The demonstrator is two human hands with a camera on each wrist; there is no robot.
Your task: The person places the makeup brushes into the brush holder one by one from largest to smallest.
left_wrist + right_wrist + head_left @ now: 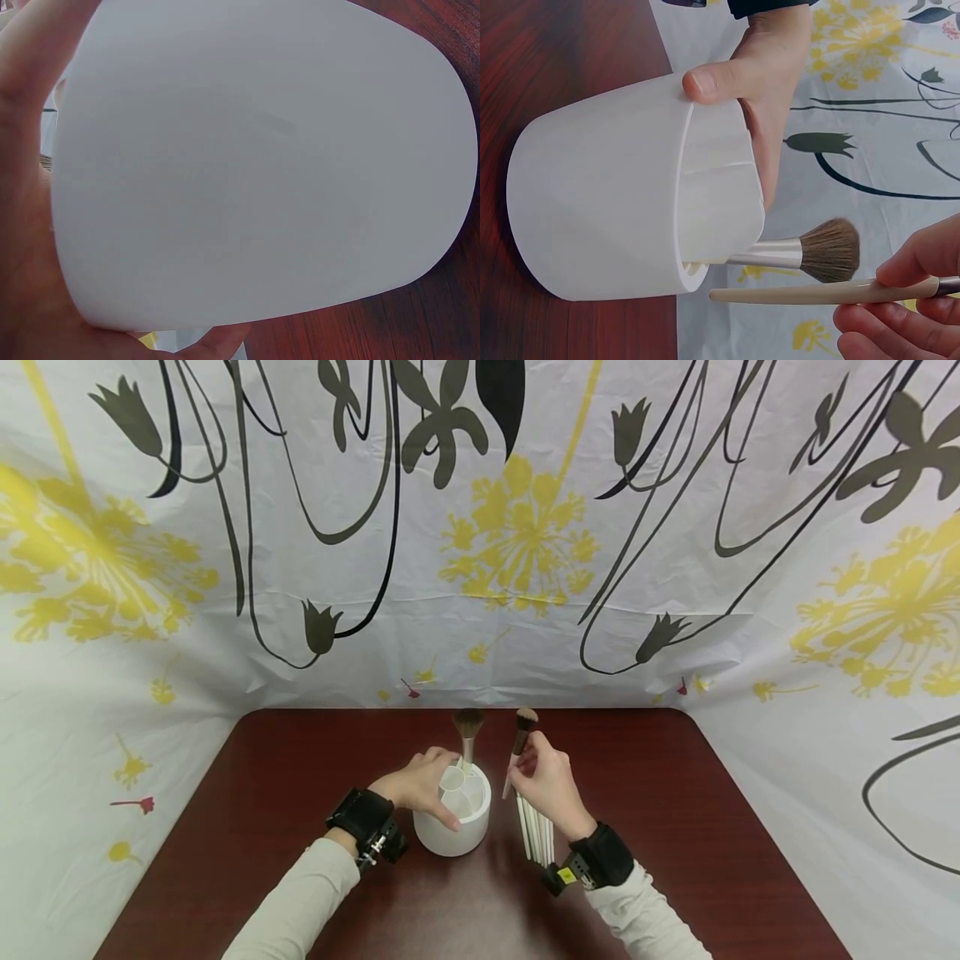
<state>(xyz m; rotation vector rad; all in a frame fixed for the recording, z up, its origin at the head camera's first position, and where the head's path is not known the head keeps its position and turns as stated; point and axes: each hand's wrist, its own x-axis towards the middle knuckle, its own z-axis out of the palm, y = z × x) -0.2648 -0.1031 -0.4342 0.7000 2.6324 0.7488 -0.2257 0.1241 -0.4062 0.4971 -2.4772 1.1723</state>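
Observation:
A round white brush holder [450, 838] with inner compartments stands upright on the table. My left hand [422, 783] grips it at the rim, thumb on the near side and fingers behind. One makeup brush [468, 725] stands in a far compartment, its fluffy brown bristles up. To the right of the holder, my right hand [551, 783] pinches another makeup brush [520, 741] by its pale handle, bristles up. In the right wrist view the tip of that handle [795, 295] points at the holder's rim. The holder's white wall [255, 180] fills most of the left wrist view.
Several slim white sticks [533, 833] lie side by side on the dark red table [637, 877], partly under my right hand. Behind the table hangs a white flower-patterned cloth [420, 652], which also runs along both sides.

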